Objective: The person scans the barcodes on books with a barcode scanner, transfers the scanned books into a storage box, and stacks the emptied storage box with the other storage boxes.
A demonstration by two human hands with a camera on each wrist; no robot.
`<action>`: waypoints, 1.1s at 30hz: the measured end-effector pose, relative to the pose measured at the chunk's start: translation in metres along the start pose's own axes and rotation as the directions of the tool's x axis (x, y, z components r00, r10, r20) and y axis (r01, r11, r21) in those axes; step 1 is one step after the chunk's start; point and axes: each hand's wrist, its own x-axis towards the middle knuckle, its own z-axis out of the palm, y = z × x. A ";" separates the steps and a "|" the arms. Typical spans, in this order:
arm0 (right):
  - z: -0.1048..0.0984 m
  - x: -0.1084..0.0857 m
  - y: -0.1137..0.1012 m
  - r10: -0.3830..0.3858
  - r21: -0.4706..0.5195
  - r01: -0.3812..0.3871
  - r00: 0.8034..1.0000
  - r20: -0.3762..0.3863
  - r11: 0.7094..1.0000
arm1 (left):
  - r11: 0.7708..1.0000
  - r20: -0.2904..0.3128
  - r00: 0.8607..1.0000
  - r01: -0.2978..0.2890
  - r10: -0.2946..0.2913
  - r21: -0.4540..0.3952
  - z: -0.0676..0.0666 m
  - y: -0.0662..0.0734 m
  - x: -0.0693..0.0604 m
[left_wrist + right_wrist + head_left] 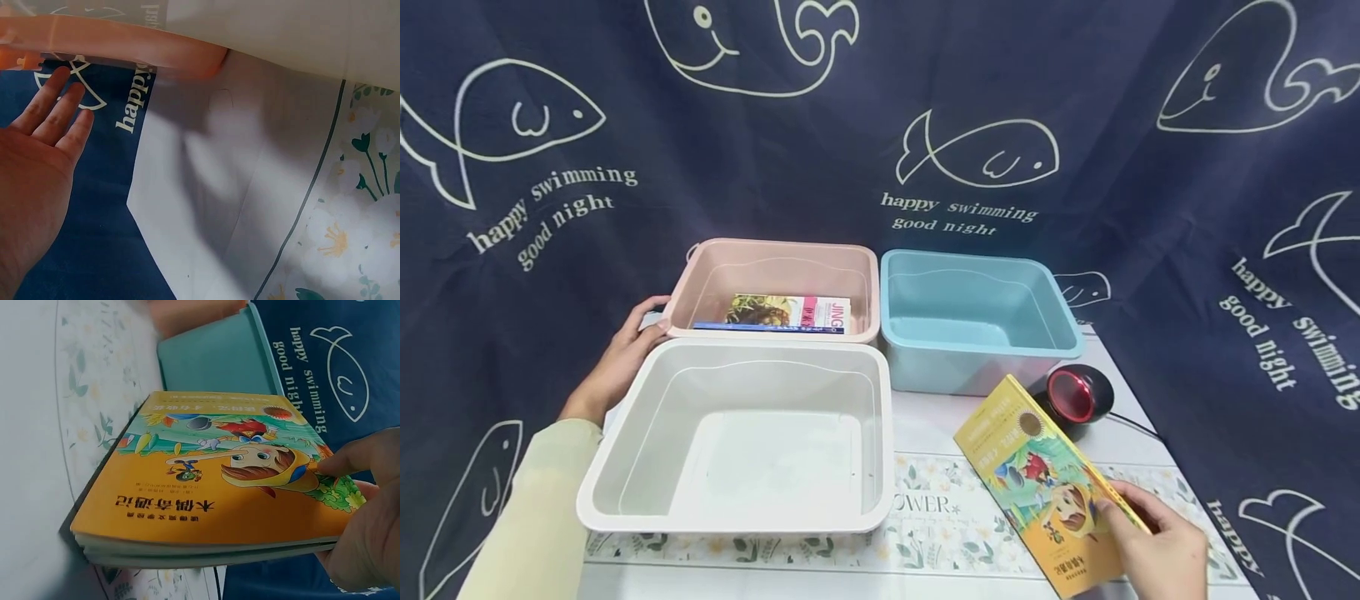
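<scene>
In the head view my right hand (1161,533) grips a yellow storybook (1037,492) by its right edge, thumb on the front cover. The right wrist view shows that book (219,469) tilted above the table, with a long-nosed puppet boy on its cover. My left hand (625,358) lies at the left side of the pink bin (782,250), near the back left corner of the white bin (737,521). Its fingers (47,115) are extended in the left wrist view; whether they press on the pink bin cannot be told. Books (790,312) lie inside the pink bin.
A blue bin (977,367) stands right of the pink one. Beside its front right corner is a black round device (1078,396) with a red-lit face and a cable. Dark blue fabric (820,167) with fish drawings hangs behind; a flowered strip (940,517) crosses the white table.
</scene>
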 end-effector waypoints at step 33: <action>0.016 0.071 -0.191 -0.482 0.406 0.359 0.839 0.255 0.840 | 0.998 -0.017 1.000 0.000 0.001 0.066 0.000 0.005 -0.003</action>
